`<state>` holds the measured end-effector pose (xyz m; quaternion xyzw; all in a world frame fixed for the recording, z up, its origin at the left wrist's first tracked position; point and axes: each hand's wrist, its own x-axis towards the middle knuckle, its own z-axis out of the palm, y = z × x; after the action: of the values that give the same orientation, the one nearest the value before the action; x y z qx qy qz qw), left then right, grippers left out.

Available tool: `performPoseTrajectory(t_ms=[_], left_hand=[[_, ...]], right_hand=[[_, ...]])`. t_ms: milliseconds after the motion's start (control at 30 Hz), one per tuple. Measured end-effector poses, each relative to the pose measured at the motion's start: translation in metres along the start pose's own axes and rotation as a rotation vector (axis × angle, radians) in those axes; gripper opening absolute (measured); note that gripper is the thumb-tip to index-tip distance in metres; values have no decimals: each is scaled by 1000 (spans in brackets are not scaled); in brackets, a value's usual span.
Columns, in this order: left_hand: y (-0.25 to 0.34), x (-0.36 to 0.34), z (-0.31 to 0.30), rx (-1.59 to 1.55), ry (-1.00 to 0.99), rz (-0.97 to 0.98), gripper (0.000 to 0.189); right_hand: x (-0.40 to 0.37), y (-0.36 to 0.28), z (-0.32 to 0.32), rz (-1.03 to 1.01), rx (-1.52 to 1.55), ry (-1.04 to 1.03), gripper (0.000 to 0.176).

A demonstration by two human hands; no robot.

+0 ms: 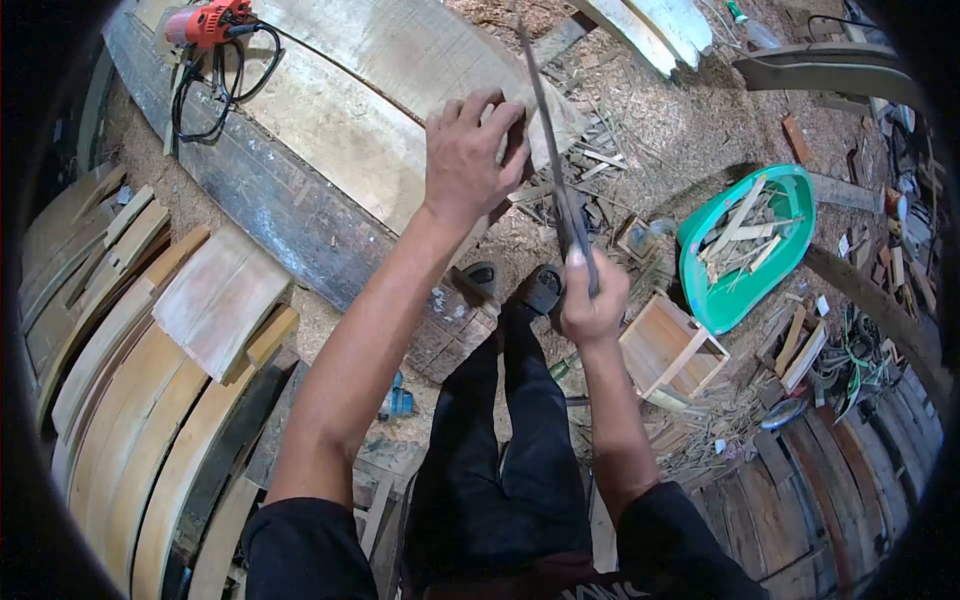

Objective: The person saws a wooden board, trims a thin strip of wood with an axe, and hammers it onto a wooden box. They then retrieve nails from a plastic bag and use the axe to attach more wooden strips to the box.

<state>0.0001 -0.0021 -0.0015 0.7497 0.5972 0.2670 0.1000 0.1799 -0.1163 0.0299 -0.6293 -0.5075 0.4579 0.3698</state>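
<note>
My right hand [592, 300] is wrapped round the handle end of a hand saw [557, 165]. Its long dark blade, seen nearly edge-on, points away from me and tapers toward the top of the view. Just left of the blade, my left hand [472, 155] presses on the end of a wide pale wooden plank [395, 70], with fingers bent over it and the thumb side toward the saw. The blade overlaps the right end of the plank in this view. The underside of my left hand is hidden.
A red power tool [208, 22] with a black cord lies at upper left. Curved boards [130, 420] are stacked on the left. On the right stand a green tub [735, 300] of wood scraps and a wooden box [668, 350]. Shavings cover the floor around my sandals [540, 288].
</note>
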Motion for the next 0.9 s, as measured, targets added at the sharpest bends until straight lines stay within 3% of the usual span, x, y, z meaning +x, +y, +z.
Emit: performPoseTrajectory(t_ms=[33, 133, 433, 533, 567, 667, 900], left_hand=[[0, 0, 0, -10, 10, 6, 32], [1, 1, 2, -22, 54, 9, 30], [7, 7, -2, 65, -2, -39, 17], [14, 21, 9, 85, 143, -157, 19], [16, 25, 14, 62, 104, -275, 31], [7, 27, 37, 124, 186, -392, 46], [8, 29, 35, 139, 106, -470, 55]], right_hand=[[-13, 1, -3, 37, -19, 25, 41], [-2, 3, -4, 68, -13, 33, 34], [37, 10, 13, -13, 67, 61, 37], [32, 7, 5, 27, 163, 48, 39], [30, 5, 3, 41, 198, 37, 41], [27, 6, 0, -23, 90, 13, 41], [16, 13, 0, 8, 52, 11, 38]])
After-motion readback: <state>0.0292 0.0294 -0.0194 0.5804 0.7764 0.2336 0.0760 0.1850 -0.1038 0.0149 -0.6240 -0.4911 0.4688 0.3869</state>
